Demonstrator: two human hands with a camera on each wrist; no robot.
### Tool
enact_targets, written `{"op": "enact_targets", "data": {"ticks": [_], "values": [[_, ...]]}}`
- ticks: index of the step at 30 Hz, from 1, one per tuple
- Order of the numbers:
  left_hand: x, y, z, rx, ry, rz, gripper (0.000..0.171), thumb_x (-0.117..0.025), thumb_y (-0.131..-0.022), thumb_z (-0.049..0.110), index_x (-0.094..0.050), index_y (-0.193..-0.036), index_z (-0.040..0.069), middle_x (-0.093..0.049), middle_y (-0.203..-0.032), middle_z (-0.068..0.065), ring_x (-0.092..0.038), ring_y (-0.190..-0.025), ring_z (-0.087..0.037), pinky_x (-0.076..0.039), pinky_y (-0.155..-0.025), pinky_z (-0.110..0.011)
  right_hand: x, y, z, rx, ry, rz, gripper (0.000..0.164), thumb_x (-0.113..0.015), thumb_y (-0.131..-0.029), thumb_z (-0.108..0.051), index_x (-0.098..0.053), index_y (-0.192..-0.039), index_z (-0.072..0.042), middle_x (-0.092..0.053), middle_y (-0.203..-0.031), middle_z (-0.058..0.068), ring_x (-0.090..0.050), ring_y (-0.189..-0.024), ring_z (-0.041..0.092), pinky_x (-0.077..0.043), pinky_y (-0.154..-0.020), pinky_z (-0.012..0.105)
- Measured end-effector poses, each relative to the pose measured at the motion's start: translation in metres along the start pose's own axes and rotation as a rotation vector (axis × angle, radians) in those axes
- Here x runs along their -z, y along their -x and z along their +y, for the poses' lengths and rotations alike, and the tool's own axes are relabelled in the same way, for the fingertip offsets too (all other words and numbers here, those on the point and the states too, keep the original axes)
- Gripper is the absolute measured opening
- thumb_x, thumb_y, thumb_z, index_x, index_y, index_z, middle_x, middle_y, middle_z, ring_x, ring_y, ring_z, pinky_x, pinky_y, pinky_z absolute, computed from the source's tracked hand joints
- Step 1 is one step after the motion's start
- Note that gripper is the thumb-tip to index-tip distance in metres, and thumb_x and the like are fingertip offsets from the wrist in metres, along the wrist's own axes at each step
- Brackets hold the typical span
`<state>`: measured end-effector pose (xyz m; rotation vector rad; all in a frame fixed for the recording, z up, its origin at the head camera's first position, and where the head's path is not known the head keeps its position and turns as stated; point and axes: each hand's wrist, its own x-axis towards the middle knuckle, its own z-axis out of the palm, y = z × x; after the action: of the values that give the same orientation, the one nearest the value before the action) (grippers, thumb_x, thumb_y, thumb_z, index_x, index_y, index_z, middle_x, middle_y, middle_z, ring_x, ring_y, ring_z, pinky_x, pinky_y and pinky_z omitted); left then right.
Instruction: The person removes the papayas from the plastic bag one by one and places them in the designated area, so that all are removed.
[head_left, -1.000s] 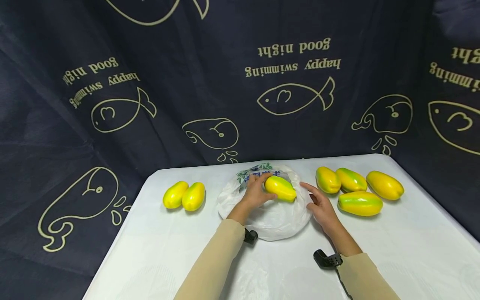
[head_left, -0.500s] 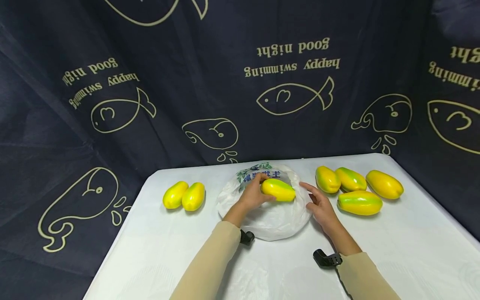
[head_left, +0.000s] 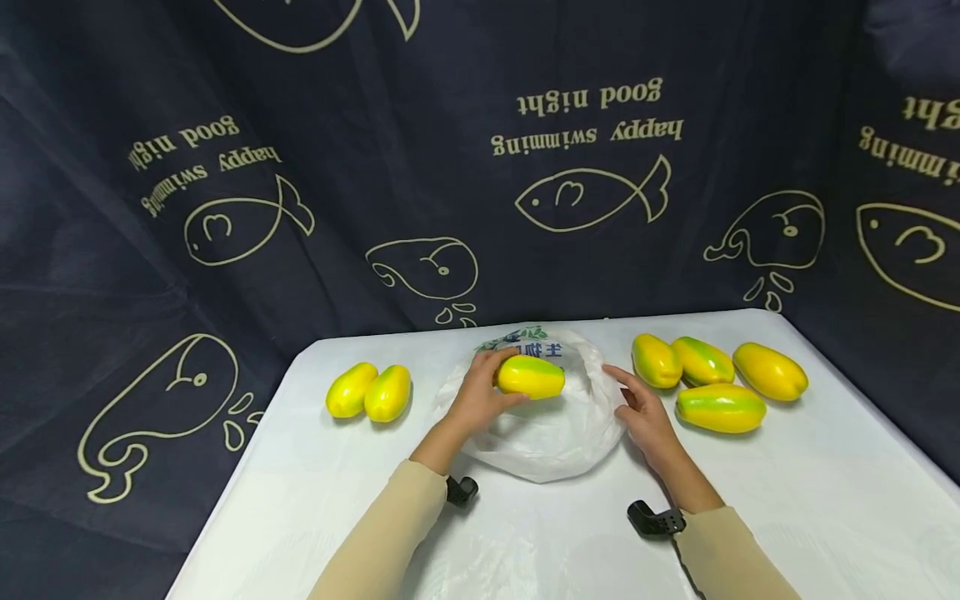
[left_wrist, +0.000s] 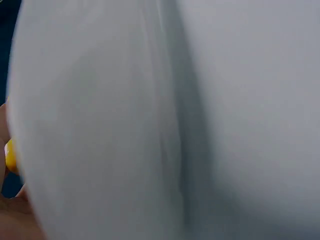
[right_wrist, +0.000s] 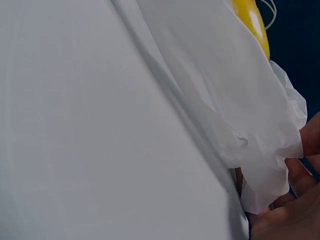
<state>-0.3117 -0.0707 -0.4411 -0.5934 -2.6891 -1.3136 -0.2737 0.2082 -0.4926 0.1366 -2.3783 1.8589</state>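
Observation:
My left hand (head_left: 474, 398) grips a yellow-green papaya (head_left: 531, 378), lying sideways above the opening of a white plastic bag (head_left: 551, 462) with printed leaves and blue characters. Thin and translucent, the bag stands spread on the table. My right hand (head_left: 647, 418) pinches its right rim; in the right wrist view, the bag's crumpled edge (right_wrist: 265, 177) sits between thumb and fingers. The left wrist view is mostly filled by the bag's side (left_wrist: 95, 125), leaving only a sliver of the papaya (left_wrist: 11, 157) visible. What lies inside the bag is hidden.
Two papayas (head_left: 387, 393) lie side by side left of the bag. Several more, one nearest me (head_left: 721, 408), are grouped to the right, close to my right hand. A dark printed cloth (head_left: 450, 167) hangs behind the white table (head_left: 300, 500).
My left hand has drawn the papaya leftward over the bag, turning it more level. The right hand stays at the rim. The other papayas have not moved.

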Motion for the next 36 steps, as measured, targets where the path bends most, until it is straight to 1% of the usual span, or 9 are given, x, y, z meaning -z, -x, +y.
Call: {"op": "enact_targets", "data": {"ticks": [3,7,10,15,18,25,28,33,36], "values": [[0.009,0.008,-0.002,0.002,0.022,0.024,0.073,-0.085,-0.08,0.017,-0.051,-0.144,0.016,-0.048,-0.132,-0.013,-0.054,-0.114,-0.026,-0.05,-0.098,-0.039,0.0,0.001,0.0,-0.008,-0.005,0.002,0.069,-0.043,-0.086,0.013,-0.045,-0.15,-0.012,-0.038,-0.158,0.011,-0.049,-0.119,0.023,-0.043,-0.087,0.004],[0.023,0.017,-0.004,0.006,0.047,0.064,0.072,-0.085,-0.08,0.017,-0.052,-0.143,0.015,-0.048,-0.134,-0.012,-0.053,-0.116,-0.026,-0.05,-0.098,-0.042,0.0,0.001,-0.001,-0.008,-0.006,0.003,0.069,-0.043,-0.087,0.013,-0.045,-0.15,-0.013,-0.038,-0.159,0.011,-0.049,-0.121,0.024,-0.044,-0.087,0.004],[0.032,0.025,-0.005,0.034,0.064,0.085,0.071,-0.085,-0.08,0.017,-0.052,-0.143,0.018,-0.049,-0.137,-0.007,-0.053,-0.116,-0.024,-0.05,-0.099,-0.042,0.001,0.001,-0.001,-0.007,-0.009,0.004,0.068,-0.043,-0.087,0.012,-0.045,-0.15,-0.013,-0.038,-0.159,0.011,-0.049,-0.121,0.024,-0.044,-0.087,0.004],[0.046,0.042,-0.008,0.088,0.093,0.101,0.071,-0.084,-0.08,0.019,-0.051,-0.143,0.021,-0.053,-0.139,0.001,-0.054,-0.119,-0.021,-0.051,-0.102,-0.043,0.001,0.002,0.0,-0.001,-0.01,0.003,0.067,-0.043,-0.087,0.012,-0.045,-0.15,-0.011,-0.038,-0.159,0.011,-0.049,-0.118,0.017,-0.044,-0.088,0.004],[0.054,0.051,-0.011,0.079,0.094,0.107,0.071,-0.084,-0.08,0.02,-0.051,-0.143,0.021,-0.053,-0.139,0.0,-0.054,-0.121,-0.021,-0.051,-0.102,-0.044,0.001,0.002,0.001,0.005,-0.009,0.0,0.067,-0.043,-0.087,0.012,-0.045,-0.15,-0.011,-0.038,-0.159,0.012,-0.05,-0.118,0.017,-0.044,-0.088,0.004],[0.072,0.067,-0.022,0.01,0.088,0.142,0.071,-0.085,-0.079,0.018,-0.052,-0.141,0.025,-0.053,-0.14,0.0,-0.053,-0.127,-0.022,-0.053,-0.1,-0.044,0.002,0.001,0.002,0.025,0.005,-0.001,0.068,-0.042,-0.086,0.013,-0.044,-0.15,-0.01,-0.038,-0.158,0.013,-0.048,-0.122,0.024,-0.042,-0.089,0.002],[0.079,0.073,-0.028,-0.008,0.081,0.16,0.072,-0.086,-0.078,0.017,-0.052,-0.141,0.022,-0.053,-0.14,-0.001,-0.053,-0.127,-0.023,-0.054,-0.099,-0.044,0.002,0.0,0.001,0.029,-0.003,0.0,0.068,-0.042,-0.086,0.014,-0.044,-0.15,-0.009,-0.038,-0.158,0.013,-0.048,-0.123,0.024,-0.041,-0.089,0.001],[0.088,0.085,-0.037,0.013,0.081,0.153,0.074,-0.086,-0.077,0.012,-0.051,-0.143,0.017,-0.053,-0.141,-0.005,-0.053,-0.128,-0.026,-0.053,-0.1,-0.046,0.001,0.001,0.0,0.031,-0.014,-0.002,0.068,-0.043,-0.085,0.013,-0.045,-0.149,-0.009,-0.039,-0.157,0.013,-0.05,-0.118,0.017,-0.043,-0.089,0.004],[0.092,0.092,-0.043,0.041,0.096,0.144,0.075,-0.085,-0.078,0.011,-0.05,-0.144,0.017,-0.052,-0.142,-0.006,-0.054,-0.127,-0.026,-0.053,-0.1,-0.044,0.002,0.002,0.0,0.036,-0.017,0.003,0.069,-0.043,-0.084,0.014,-0.046,-0.149,-0.009,-0.04,-0.156,0.013,-0.05,-0.115,0.014,-0.043,-0.089,0.005]]}}
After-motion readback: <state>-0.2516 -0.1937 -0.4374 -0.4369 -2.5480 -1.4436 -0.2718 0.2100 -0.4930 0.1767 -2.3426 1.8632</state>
